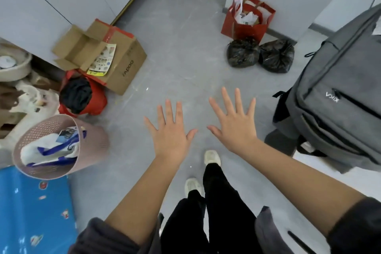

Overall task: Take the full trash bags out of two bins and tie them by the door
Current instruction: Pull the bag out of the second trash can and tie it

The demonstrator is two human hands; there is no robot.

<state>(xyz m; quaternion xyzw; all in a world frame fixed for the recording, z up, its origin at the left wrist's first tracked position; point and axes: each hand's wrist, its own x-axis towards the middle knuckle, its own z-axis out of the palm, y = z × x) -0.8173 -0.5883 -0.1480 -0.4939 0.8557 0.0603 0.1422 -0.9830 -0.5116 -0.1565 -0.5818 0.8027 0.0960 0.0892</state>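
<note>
Two black trash bags sit tied shut on the grey floor by the wall at the upper right: one bag (242, 53) on the left, the other bag (277, 55) touching it on the right. My left hand (171, 132) and my right hand (234, 121) are held out side by side over the floor, backs up, fingers spread and straight, holding nothing. Both hands are well short of the bags. A pink perforated bin (86, 146) lies tilted at the lower left with white and blue bags in it.
A red paper bag (245, 29) stuffed with paper stands behind the black bags. A grey backpack (338, 97) hangs at the right. An open cardboard box (115, 64) and a red bag holding black cloth (82, 97) are at the left, with a blue mat (35, 208) below.
</note>
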